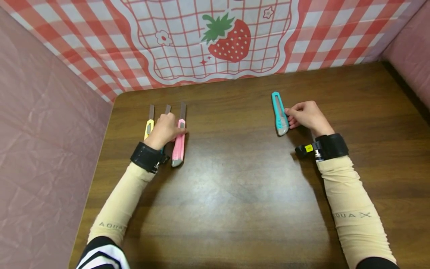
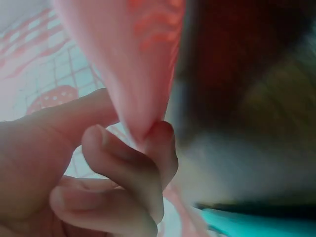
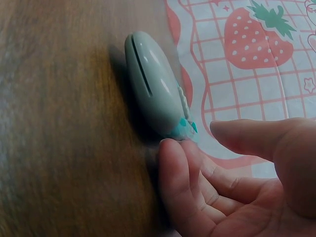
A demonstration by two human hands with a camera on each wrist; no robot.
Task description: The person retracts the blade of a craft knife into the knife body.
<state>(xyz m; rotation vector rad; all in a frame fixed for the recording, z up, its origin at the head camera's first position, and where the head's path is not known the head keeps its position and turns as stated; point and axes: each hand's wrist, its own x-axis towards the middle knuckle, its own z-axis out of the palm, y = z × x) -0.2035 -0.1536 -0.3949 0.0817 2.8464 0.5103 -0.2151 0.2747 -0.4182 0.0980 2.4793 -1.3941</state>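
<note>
My left hand (image 1: pixel 165 129) is at the left of the table, its thumb and fingers pinching a pink utility knife (image 1: pixel 178 147) whose blade is out. The left wrist view shows the pink knife (image 2: pixel 123 64) close up between the fingers. Under that hand, another utility knife is mostly hidden, its blade (image 1: pixel 168 109) showing. Left of it lies a yellow utility knife (image 1: pixel 149 127), blade out. My right hand (image 1: pixel 308 116) is beside a teal utility knife (image 1: pixel 280 114); in the right wrist view its fingertips touch or nearly touch the knife's grey end (image 3: pixel 153 89), the thumb apart from it.
The knives are on a brown wooden table (image 1: pixel 221 194). A red-and-white checked cloth (image 1: pixel 312 33) with a strawberry print hangs along the far edge. Pink fabric (image 1: pixel 47 123) stands at the left, with more pink fabric (image 1: pixel 410 59) at the far right.
</note>
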